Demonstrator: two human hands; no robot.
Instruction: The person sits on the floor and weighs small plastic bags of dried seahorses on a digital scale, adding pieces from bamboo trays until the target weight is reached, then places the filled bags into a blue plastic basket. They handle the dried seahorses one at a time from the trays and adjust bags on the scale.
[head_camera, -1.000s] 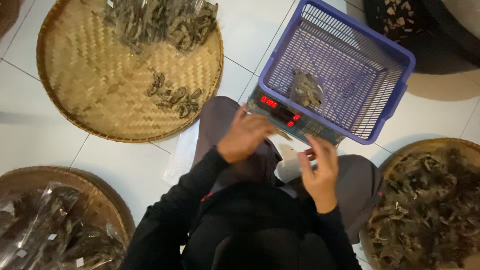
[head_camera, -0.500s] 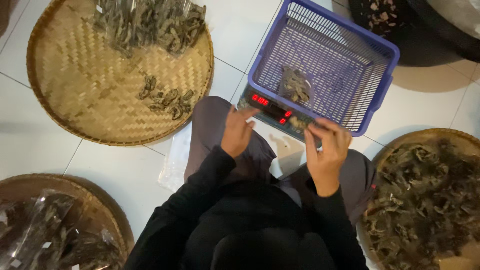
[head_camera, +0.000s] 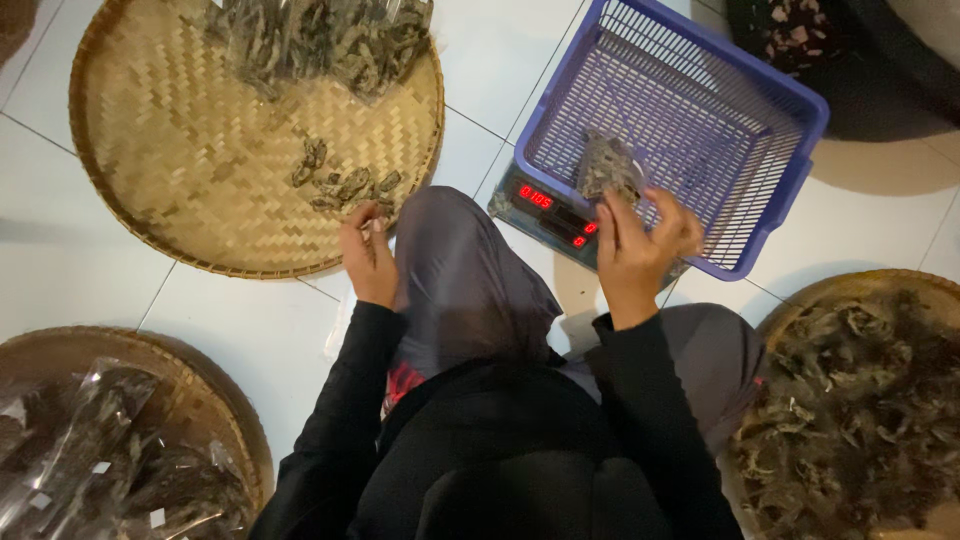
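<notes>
Since half a second ago, the left hand (head_camera: 367, 254) has left the front of the scale and swung out to the near rim of the round woven bamboo tray (head_camera: 150, 170), while the right hand (head_camera: 640, 250) has lifted from the scale's edge up to the blue plastic basket (head_camera: 770, 140).

Now the left hand rests at the tray's edge with its fingers curled in; whether they pinch anything cannot be told. Just beyond its fingertips lies a small scatter of dried pieces (head_camera: 340, 180) on the weave, and farther beyond, at the tray's far side, sit clear bags of the same dried goods (head_camera: 320, 35).

Fingers of the right hand are spread and partly bent, reaching over the basket's near wall. They touch or close on a small clump of dried material (head_camera: 608, 165) lying on the basket floor just past the fingertips; a firm grip cannot be confirmed. Under the basket stands a digital scale (head_camera: 545, 215) with red lit digits, its display between the two hands and just left of the right one.

To the right of the right forearm is another woven tray heaped with loose dried pieces (head_camera: 860, 400). Near the left elbow, a darker woven tray holds sealed clear packets (head_camera: 90, 450). White floor tiles (head_camera: 60, 260) lie beneath everything.
</notes>
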